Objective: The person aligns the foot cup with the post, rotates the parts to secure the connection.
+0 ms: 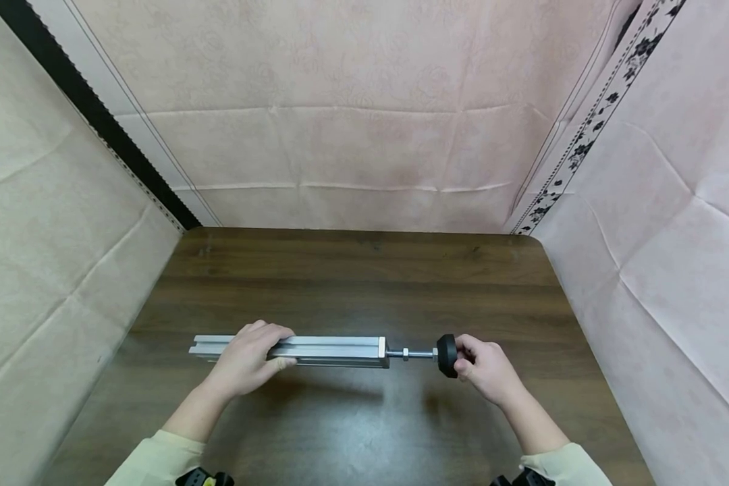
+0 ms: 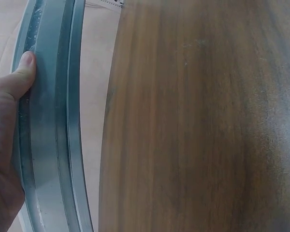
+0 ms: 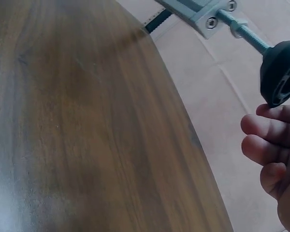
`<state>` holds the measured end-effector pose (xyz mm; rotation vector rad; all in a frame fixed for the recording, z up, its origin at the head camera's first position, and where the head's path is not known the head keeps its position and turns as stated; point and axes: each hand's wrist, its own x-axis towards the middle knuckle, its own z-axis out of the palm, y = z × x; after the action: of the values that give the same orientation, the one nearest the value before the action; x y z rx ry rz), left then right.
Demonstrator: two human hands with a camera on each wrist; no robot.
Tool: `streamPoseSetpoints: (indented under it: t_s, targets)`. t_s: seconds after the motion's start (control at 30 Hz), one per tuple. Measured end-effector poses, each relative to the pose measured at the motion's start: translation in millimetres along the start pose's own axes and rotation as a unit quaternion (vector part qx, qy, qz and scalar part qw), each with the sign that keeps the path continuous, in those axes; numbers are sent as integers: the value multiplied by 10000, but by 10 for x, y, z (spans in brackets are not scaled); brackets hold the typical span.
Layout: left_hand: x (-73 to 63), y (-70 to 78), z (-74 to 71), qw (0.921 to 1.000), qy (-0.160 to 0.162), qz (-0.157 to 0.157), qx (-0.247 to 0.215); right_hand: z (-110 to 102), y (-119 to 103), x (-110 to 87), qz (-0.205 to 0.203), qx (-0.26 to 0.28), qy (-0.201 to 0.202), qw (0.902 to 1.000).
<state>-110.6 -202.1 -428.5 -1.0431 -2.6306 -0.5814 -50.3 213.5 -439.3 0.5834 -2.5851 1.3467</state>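
Observation:
A silver slotted aluminium profile (image 1: 340, 347) is held level above the table, its shadow below it. My left hand (image 1: 250, 356) grips it left of the middle; in the left wrist view the thumb (image 2: 25, 67) lies along the slotted profile (image 2: 48, 125). From the plate (image 1: 383, 352) at its right end a threaded rod (image 1: 422, 354) with a nut (image 1: 406, 354) runs to a black levelling foot (image 1: 446, 356). My right hand (image 1: 489, 368) pinches the rim of that foot. In the right wrist view several fingers (image 3: 263, 147) curl beside the foot (image 3: 278, 72); the thumb is hidden there.
Below the hands is a brown wooden table (image 1: 364, 283) with rounded far corners. Pale creased cloth (image 1: 364, 148) hangs beyond the far edge and at both sides. A black strip (image 1: 109, 128) and a floral border (image 1: 601, 115) run along the cloth's corners.

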Motion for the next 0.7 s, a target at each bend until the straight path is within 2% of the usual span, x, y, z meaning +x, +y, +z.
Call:
streamPoseSetpoints:
  t_s: [0.13,0.2,0.33,0.43,0.6,0.7]
  targets:
    - [-1,4,-3,10000,23,-30,-18,-35,8,11,-581,-404,450,9965]
    - [0,7,-7,10000,18,-72,-38,-74,10,21,-741,-578,523,9942]
    - [2,16,-2,9999,18,-132,-57,-143,12,18,-764,-900,78,9930]
    - [5,26,7,9999,7,-118,-61,-163,22,3,-911,-1212,-265,9881]
    - [18,41,25,10000,0,-28,-80,-141,52,-10,-1403,-1604,-131,9769]
    - [18,42,25,9999,28,-6,-104,-122,56,0,-1474,-1642,-14,9753]
